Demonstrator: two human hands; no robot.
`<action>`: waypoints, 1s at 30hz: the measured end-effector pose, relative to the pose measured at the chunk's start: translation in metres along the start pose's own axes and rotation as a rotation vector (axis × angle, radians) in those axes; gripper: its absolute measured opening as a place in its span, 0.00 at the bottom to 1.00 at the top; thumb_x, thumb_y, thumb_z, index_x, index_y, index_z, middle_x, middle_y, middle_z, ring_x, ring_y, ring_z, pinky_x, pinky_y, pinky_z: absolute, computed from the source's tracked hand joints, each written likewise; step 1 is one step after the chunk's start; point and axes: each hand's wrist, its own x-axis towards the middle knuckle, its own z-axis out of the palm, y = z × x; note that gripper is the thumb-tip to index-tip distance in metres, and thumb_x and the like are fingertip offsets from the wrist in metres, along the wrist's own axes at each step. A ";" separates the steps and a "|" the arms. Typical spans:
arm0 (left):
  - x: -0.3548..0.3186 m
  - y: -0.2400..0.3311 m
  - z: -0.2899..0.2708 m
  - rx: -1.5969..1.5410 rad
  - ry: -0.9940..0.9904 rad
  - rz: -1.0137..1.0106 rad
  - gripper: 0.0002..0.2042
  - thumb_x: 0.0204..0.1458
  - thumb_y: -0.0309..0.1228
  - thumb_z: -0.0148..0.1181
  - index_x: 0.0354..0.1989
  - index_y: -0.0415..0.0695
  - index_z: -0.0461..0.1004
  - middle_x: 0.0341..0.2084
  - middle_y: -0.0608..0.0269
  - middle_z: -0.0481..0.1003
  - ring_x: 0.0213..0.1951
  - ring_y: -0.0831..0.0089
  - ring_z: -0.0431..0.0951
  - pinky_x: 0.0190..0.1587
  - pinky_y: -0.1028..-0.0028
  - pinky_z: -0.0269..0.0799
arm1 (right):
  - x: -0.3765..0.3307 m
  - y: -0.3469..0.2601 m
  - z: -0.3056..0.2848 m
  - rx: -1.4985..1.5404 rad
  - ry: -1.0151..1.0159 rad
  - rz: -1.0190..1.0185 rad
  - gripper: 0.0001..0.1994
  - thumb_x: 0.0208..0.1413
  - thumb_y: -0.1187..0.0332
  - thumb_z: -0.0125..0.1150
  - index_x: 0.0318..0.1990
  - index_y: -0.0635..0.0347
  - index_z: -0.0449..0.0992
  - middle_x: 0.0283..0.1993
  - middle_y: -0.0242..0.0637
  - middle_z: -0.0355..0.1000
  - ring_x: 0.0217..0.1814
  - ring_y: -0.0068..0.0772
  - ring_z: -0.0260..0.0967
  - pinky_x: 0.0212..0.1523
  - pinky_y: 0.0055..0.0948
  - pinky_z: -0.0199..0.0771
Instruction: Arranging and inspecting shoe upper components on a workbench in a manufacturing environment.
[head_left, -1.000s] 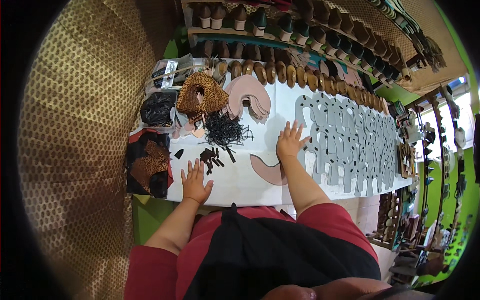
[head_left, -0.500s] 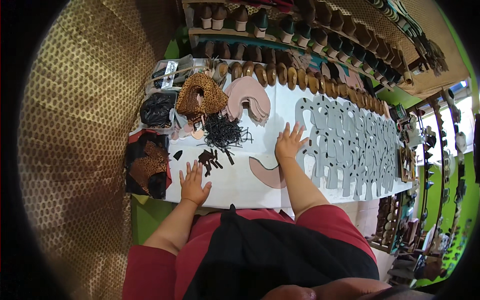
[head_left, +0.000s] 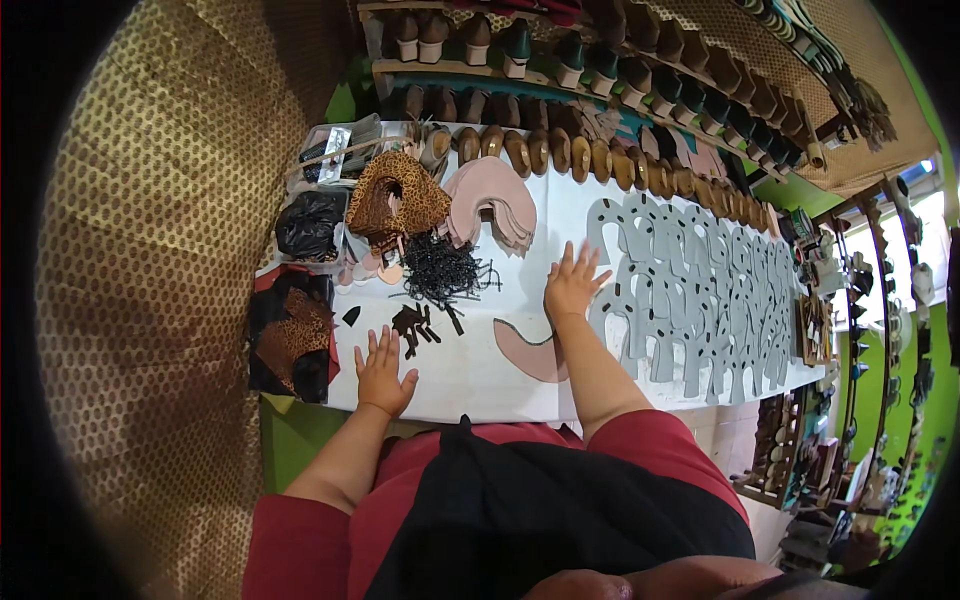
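Left hand (head_left: 383, 368) flat on white counter (head_left: 470, 375), fingers spread, holding nothing, just beside small dark strap bits (head_left: 418, 325). Right hand (head_left: 572, 285) also splayed flat, w/ curved pink leather piece (head_left: 528, 350) lying by its forearm & grey flat cutouts (head_left: 700, 290) at fingertips. Farther: tangle of black cords (head_left: 440, 270), leopard-print uppers (head_left: 395, 195), wooden shoe lasts (head_left: 600, 160) in a row.

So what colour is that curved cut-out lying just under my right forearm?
Dusty pink: the curved cut-out shows best in the head view, on the white table.
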 end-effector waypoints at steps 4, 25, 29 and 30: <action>-0.006 -0.007 0.003 0.005 -0.005 -0.016 0.43 0.51 0.46 0.57 0.74 0.42 0.48 0.74 0.51 0.49 0.75 0.49 0.43 0.72 0.45 0.31 | 0.004 -0.006 -0.005 -0.003 -0.185 0.024 0.27 0.66 0.57 0.47 0.71 0.51 0.57 0.78 0.46 0.42 0.81 0.57 0.32 0.68 0.80 0.24; -0.009 -0.009 0.002 0.014 0.022 -0.017 0.43 0.51 0.46 0.58 0.74 0.43 0.48 0.74 0.52 0.49 0.75 0.50 0.42 0.73 0.46 0.30 | 0.005 -0.013 -0.037 0.180 0.103 0.183 0.30 0.65 0.58 0.49 0.73 0.53 0.54 0.79 0.51 0.39 0.82 0.55 0.29 0.68 0.79 0.23; -0.004 -0.003 0.000 0.016 0.012 -0.005 0.43 0.51 0.45 0.58 0.74 0.43 0.48 0.74 0.53 0.49 0.75 0.51 0.42 0.73 0.47 0.29 | -0.030 0.000 -0.013 0.114 0.098 -0.101 0.33 0.60 0.58 0.56 0.73 0.46 0.56 0.78 0.46 0.43 0.81 0.53 0.34 0.67 0.80 0.19; -0.004 -0.002 0.001 0.013 0.016 -0.008 0.43 0.51 0.45 0.58 0.74 0.43 0.48 0.74 0.53 0.49 0.75 0.51 0.42 0.73 0.47 0.30 | -0.031 0.005 -0.007 0.111 0.101 -0.097 0.33 0.60 0.58 0.56 0.73 0.46 0.56 0.78 0.46 0.43 0.81 0.53 0.34 0.67 0.80 0.19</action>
